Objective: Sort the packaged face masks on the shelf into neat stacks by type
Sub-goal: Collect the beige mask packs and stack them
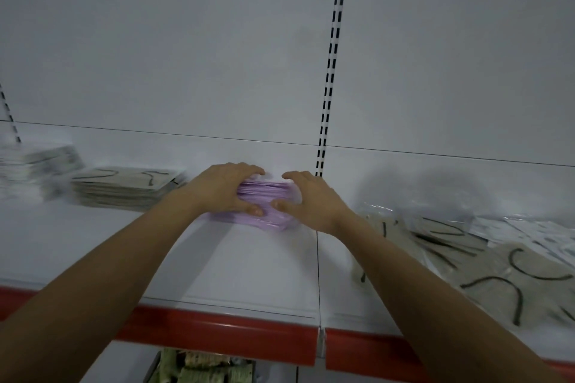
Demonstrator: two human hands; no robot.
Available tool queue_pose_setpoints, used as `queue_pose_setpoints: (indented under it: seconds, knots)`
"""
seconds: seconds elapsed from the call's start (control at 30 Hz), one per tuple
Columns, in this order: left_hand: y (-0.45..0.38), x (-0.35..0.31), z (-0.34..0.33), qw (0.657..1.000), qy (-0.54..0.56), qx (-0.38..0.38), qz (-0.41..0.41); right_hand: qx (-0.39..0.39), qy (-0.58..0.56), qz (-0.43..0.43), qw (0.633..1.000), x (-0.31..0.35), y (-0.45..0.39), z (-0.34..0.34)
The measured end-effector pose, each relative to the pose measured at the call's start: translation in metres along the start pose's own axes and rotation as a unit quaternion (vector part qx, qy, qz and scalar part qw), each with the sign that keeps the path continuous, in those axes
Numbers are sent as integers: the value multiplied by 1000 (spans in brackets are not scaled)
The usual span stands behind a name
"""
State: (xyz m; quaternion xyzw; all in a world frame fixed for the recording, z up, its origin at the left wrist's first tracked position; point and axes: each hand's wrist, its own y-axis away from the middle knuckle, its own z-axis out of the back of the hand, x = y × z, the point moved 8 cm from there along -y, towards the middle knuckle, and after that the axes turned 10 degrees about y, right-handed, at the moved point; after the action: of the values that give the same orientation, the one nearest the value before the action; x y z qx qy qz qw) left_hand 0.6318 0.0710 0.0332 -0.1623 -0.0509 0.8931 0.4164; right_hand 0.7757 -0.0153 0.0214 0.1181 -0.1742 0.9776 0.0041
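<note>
A stack of purple packaged face masks (267, 193) lies on the white shelf (249, 261) near its back wall. My left hand (222, 188) grips the stack's left side, thumb at the front and fingers over the back. My right hand (306, 196) grips its right side the same way. To the left stands a neat stack of beige masks with black ear loops (124, 185). A loose heap of beige masks (485, 264) spreads over the shelf on the right.
A blurred pale stack (34, 165) sits at the far left. White packaged masks (535, 236) lie behind the loose heap at the right. A slotted upright (329, 78) runs up the back wall. The shelf's red front edge (217, 333) is below, with greenish packets (199, 368) underneath.
</note>
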Motion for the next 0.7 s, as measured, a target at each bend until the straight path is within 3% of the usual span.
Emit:
queue_pose_setpoints:
  seconds: [0.33, 0.43, 0.53, 0.6, 0.7]
  knots:
    - [10, -14, 12, 999, -2, -35, -10, -27, -20, 43, 999, 4, 8, 16]
    - [13, -44, 23, 990, -7, -115, -80, -97, -51, 39, 993, -2, 18, 40]
    - [19, -101, 34, 970, 62, -201, -123, -155, -102, -20, 982, -29, 27, 74]
    - [15, -140, 26, 971, 127, -179, -93, -129, -116, -67, 983, -59, 31, 89]
    - [-7, -171, -18, 987, 152, -43, 16, -62, -126, -119, 983, -104, 45, 98]
